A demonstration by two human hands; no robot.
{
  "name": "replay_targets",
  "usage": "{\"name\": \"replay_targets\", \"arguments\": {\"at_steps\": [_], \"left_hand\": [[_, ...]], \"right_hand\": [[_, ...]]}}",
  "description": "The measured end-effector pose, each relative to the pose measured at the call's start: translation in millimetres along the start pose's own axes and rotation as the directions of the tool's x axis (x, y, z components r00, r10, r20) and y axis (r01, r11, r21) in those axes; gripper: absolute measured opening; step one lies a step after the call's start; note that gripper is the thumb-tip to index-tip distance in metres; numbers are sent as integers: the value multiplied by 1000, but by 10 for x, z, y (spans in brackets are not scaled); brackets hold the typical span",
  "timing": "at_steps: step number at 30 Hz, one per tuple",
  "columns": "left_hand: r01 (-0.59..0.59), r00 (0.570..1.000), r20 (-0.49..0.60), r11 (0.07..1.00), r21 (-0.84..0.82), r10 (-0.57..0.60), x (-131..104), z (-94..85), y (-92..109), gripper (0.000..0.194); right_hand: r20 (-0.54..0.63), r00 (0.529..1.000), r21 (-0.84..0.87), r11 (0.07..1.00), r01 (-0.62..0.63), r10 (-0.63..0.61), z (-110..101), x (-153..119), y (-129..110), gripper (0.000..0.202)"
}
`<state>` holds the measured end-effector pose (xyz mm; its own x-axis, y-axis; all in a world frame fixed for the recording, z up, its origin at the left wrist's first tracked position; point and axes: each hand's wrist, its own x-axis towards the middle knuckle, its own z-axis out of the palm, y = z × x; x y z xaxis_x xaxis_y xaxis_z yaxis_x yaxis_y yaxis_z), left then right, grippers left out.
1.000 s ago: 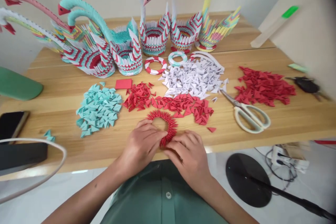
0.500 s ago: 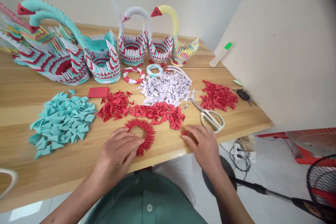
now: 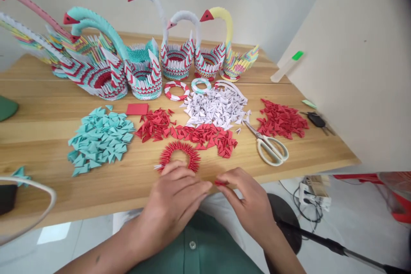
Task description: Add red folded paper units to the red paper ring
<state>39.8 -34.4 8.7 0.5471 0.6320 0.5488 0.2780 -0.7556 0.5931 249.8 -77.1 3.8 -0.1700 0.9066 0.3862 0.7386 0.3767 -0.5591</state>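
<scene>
My right hand [image 3: 245, 197] pinches a small red folded paper piece [image 3: 219, 183] between thumb and fingers, just above the table's front edge. My left hand [image 3: 180, 195] is closed with its fingers pressed together, its tips close to that piece. Whatever it may hold is hidden. Behind the left hand lies a ring of red folded paper pieces [image 3: 193, 154], partly covered by the fingers. A white tip sticks out at the ring's left side. Loose red paper pieces [image 3: 205, 135] lie just beyond the ring.
Teal pieces [image 3: 101, 141] are heaped left, white pieces [image 3: 215, 109] behind, and more red pieces [image 3: 282, 120] right. Scissors [image 3: 271, 150] and keys [image 3: 316, 120] lie to the right. Several paper swan baskets [image 3: 144, 79] stand along the back. A white cable [image 3: 48, 190] curves at left.
My right hand has moved off the red pile towards the table edge, carrying a red piece. My left hand has shifted right and nearer, towards it. The view has swung left.
</scene>
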Motion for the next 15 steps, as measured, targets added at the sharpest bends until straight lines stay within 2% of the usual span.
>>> {"name": "replay_targets", "arguments": {"at_steps": [2, 6, 10, 12, 13, 15], "left_hand": [[8, 1000, 2, 999, 31, -8, 56, 26, 47, 11], [27, 999, 26, 998, 56, -28, 108, 69, 51, 21], [57, 998, 33, 998, 29, -58, 84, 70, 70, 24], [174, 983, 78, 981, -90, -167, 53, 42, 107, 22], [270, 960, 127, 944, -190, -249, 35, 24, 131, 22], [468, 883, 255, 791, -394, -395, 2, -10, 181, 24]], "right_hand": [[11, 1000, 5, 1000, 29, -29, 0, 10, -71, 7], [20, 999, 18, 999, 33, -34, 24, -1, -113, 11], [42, 999, 91, 996, -11, 8, 13, -6, -148, 11], [86, 994, 210, 974, -89, 73, -16, -14, -161, 9], [115, 987, 290, 947, -138, 108, -29, -24, -161, 8], [182, 969, 451, 861, -233, 167, -38, -57, -150, 10]]}}
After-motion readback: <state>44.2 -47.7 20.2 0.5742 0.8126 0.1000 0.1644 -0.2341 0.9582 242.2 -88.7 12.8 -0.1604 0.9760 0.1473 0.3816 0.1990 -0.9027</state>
